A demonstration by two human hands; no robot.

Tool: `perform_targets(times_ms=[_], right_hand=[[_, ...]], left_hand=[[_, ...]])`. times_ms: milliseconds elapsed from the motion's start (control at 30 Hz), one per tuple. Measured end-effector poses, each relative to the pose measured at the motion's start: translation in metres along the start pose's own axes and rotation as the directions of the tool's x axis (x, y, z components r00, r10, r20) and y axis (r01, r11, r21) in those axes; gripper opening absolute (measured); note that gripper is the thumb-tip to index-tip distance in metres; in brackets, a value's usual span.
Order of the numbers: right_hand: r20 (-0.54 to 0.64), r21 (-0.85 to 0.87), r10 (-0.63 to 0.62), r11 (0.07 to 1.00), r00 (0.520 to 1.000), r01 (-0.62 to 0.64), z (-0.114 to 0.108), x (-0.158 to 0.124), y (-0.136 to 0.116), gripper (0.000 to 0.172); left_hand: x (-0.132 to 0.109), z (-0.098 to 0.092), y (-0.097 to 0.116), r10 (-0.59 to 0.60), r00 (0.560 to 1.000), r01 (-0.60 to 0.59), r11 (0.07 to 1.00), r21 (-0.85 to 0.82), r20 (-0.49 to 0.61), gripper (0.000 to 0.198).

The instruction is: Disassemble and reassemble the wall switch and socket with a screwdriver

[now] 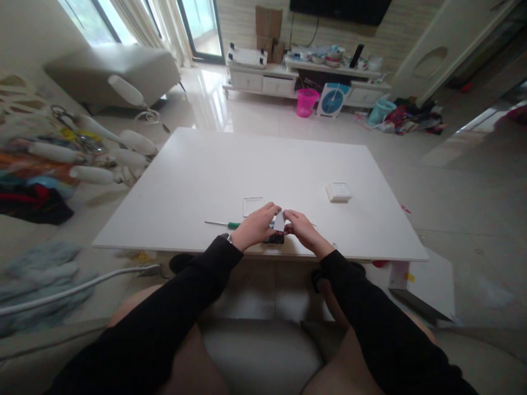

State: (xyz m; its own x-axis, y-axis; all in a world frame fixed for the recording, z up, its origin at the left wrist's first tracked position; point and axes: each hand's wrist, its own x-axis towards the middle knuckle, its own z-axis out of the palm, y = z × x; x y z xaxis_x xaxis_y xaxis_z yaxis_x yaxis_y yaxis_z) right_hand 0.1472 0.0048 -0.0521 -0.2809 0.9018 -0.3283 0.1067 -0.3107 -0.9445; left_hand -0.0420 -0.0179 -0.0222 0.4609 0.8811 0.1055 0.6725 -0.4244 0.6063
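Near the table's front edge, my left hand [256, 226] and my right hand [303, 229] hold a small white flat piece [280, 221] between them, tilted up. Fingers of both hands pinch its sides. Just beneath it sits a small black part [274, 239], mostly covered by the piece and my hands. A screwdriver with a green handle [233, 225] lies beside my left hand, its shaft pointing left. Behind that hand rests a thin white rectangular frame [252, 207]. Farther right stands a white wall socket stack [338, 191] with the slotted face up.
The white table [197, 170] has its front edge close to my knees. A lamp with several white shades [138, 141] stands by its left side. Across the floor are a pink basket [307, 102], a box fan [332, 100] and a low white cabinet [263, 82].
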Motion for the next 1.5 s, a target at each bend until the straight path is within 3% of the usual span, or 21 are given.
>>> perform_targets(times_ms=[100,167,267,533,667,867,1067,1500], right_hand=[[-0.105,-0.25,-0.264,0.94,0.959,0.232,-0.004,-0.002,-0.003,0.037],[-0.01,-0.389,-0.443,0.828,0.896,0.405,-0.007,-0.005,-0.006,0.05],[0.16,-0.462,-0.518,0.713,0.84,0.528,-0.01,-0.01,-0.01,0.055],[0.245,-0.577,-0.451,0.643,0.858,0.503,-0.014,-0.015,-0.014,0.06],[0.294,-0.645,-0.452,0.556,0.842,0.524,-0.019,-0.012,-0.013,0.065],[0.331,-0.783,-0.316,0.434,0.889,0.446,-0.026,-0.008,-0.002,0.056],[0.385,-0.834,-0.231,0.328,0.894,0.444,-0.019,-0.007,0.005,0.047],[0.442,-0.863,-0.144,0.2,0.886,0.463,-0.009,0.002,-0.005,0.034]], left_hand=[[0.003,-0.004,0.001,-0.055,0.998,0.056,0.998,0.012,-0.019,0.045],[0.005,-0.005,0.001,-0.07,0.997,0.071,0.997,0.024,-0.028,0.045],[0.006,-0.005,0.001,-0.059,0.998,0.059,0.998,0.016,-0.02,0.043],[0.004,-0.001,-0.003,-0.032,0.999,0.033,0.999,-0.025,0.02,0.042],[0.004,0.002,-0.007,-0.056,0.997,0.058,0.997,-0.047,0.053,0.058],[-0.004,0.016,-0.022,-0.184,0.956,0.126,0.961,0.248,0.227,0.089],[-0.007,0.024,-0.027,-0.192,0.945,0.088,0.929,0.359,0.265,0.055],[-0.005,0.024,-0.027,-0.217,0.944,0.115,0.923,0.366,0.25,0.052]])
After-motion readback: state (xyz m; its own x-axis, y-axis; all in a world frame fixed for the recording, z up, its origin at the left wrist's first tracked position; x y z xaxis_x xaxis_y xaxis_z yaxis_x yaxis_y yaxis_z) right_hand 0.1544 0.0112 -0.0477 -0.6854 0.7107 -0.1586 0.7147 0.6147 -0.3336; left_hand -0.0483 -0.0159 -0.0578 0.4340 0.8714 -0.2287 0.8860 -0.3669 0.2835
